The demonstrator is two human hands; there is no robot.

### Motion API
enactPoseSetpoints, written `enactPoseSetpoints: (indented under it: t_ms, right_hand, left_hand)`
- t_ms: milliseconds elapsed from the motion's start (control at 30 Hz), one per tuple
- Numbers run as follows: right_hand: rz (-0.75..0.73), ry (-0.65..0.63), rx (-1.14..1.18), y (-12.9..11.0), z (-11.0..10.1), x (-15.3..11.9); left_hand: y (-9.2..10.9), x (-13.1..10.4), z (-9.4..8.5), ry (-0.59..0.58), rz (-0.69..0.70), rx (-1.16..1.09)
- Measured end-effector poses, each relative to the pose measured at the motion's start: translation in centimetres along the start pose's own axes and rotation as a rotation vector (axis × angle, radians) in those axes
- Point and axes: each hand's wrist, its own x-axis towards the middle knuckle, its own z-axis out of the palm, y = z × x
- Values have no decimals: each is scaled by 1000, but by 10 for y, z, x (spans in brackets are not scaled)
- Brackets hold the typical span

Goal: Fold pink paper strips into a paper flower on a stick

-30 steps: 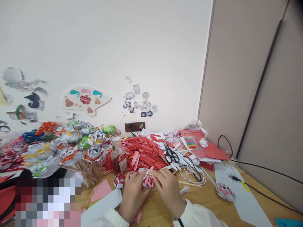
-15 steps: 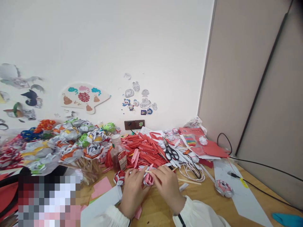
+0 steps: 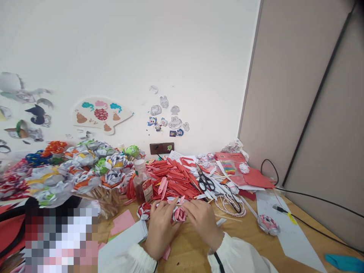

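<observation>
Between my two hands is a pink and white folded-paper flower point(image 3: 179, 214). My left hand point(image 3: 162, 227) wraps round its left side, fingers bent. My right hand point(image 3: 201, 220) pinches at its upper right edge, where a pink paper piece sticks up. Just left of my left hand lies a red and white paper flower point(image 3: 144, 211). Behind my hands is a heap of folded red paper strips point(image 3: 173, 178), with a glass bottle point(image 3: 139, 182) at its left and black-handled scissors point(image 3: 205, 182) at its right.
Many paper flowers on sticks point(image 3: 85, 170) crowd the left. A bead string point(image 3: 227, 206), red packets point(image 3: 256, 178), another pink and white flower point(image 3: 269, 224) and a black cable point(image 3: 313, 220) lie at the right. White sheets point(image 3: 125, 242) lie by my left sleeve.
The view has shifted slightly. My hands stay round the flower, which shows a little more of its pink front; my right fingers have moved slightly at its upper edge.
</observation>
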Motion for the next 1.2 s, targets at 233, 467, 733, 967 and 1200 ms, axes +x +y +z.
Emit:
enactPoseSetpoints:
  t_ms: [233,467,733,967,1200]
  right_hand:
    - [-64,-3,23,2,-3,3]
    - [-67,-26,26,2,1,2]
    - [26,-5,91,-2,-4,3]
    - [-9,27,-24,1,1,1]
    - [-22,48,1,0,1,0]
  left_hand:
    - [1,0,0,40,-16,-1]
    - [3,-1,2,45,-39,9]
    - [4,1,0,50,-36,21]
    - [5,1,-1,36,-27,50]
    - [6,2,-3,36,-36,70]
